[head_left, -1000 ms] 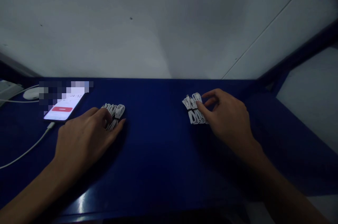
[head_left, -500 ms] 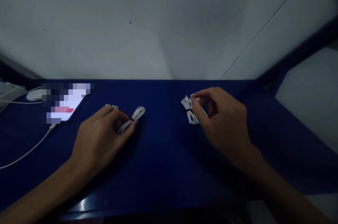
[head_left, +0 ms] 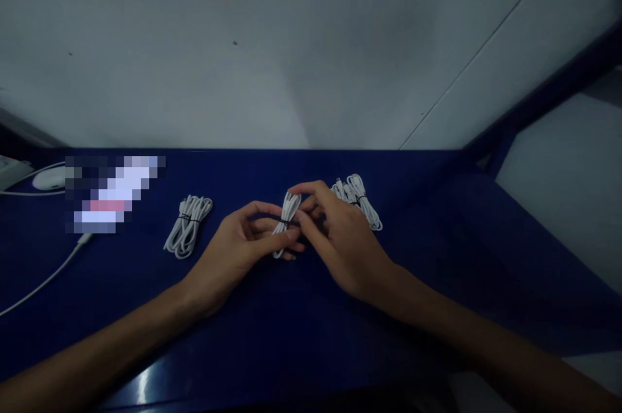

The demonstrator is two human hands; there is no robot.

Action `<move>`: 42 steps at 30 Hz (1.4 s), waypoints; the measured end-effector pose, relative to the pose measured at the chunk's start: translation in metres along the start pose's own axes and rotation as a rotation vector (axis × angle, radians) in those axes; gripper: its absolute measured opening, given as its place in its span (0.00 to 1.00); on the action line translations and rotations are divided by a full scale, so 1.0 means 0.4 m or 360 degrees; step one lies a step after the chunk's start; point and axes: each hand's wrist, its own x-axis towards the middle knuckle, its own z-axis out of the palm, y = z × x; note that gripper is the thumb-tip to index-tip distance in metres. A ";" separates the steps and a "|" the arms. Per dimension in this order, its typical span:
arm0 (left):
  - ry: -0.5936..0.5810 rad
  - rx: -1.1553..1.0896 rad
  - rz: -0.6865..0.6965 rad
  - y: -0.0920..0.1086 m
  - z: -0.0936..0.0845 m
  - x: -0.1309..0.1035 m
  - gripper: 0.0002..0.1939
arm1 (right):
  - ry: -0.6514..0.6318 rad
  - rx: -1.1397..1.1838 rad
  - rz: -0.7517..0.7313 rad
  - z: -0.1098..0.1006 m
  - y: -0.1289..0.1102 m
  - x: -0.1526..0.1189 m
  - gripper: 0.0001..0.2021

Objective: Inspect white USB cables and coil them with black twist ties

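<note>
A white coiled cable (head_left: 290, 207) with a dark tie round its middle is held up over the blue table, near the centre of the head view. My left hand (head_left: 236, 247) is closed on its lower part, thumb in front and fingers behind. My right hand (head_left: 347, 244) has its fingertips and thumb closed at the upper end of the same cable. Left of my left hand lie tied white cable bundles (head_left: 188, 226), side by side. More tied white cable bundles (head_left: 365, 204) lie just beyond my right hand, which partly hides them.
A phone (head_left: 114, 196), blurred out in blocks, lies at the left with a white charging cord (head_left: 61, 277) at its lower end. Behind it is a white rounded object (head_left: 51, 177). A pale wall panel (head_left: 272, 89) rises at the back edge of the blue table (head_left: 253, 342).
My left hand has carried its cable right, to the middle. My right hand has left the bundles at the right and come left onto that cable. The left-hand bundles are now uncovered.
</note>
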 end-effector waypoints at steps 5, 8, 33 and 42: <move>-0.0153 -0.0260 -0.0047 -0.007 -0.019 -0.003 0.14 | -0.0049 0.0176 -0.0075 0.004 0.046 0.000 0.17; -0.0147 -0.0237 -0.0044 -0.011 -0.025 -0.005 0.16 | -0.0003 0.0254 -0.0031 0.008 0.050 -0.012 0.20; -0.0075 -0.0016 0.0137 -0.024 -0.039 -0.013 0.16 | -0.0154 0.0489 0.0116 0.008 0.014 -0.033 0.10; -0.0094 -0.0175 0.0159 -0.006 -0.026 -0.008 0.10 | -0.0084 0.0712 0.0276 -0.003 0.015 -0.026 0.12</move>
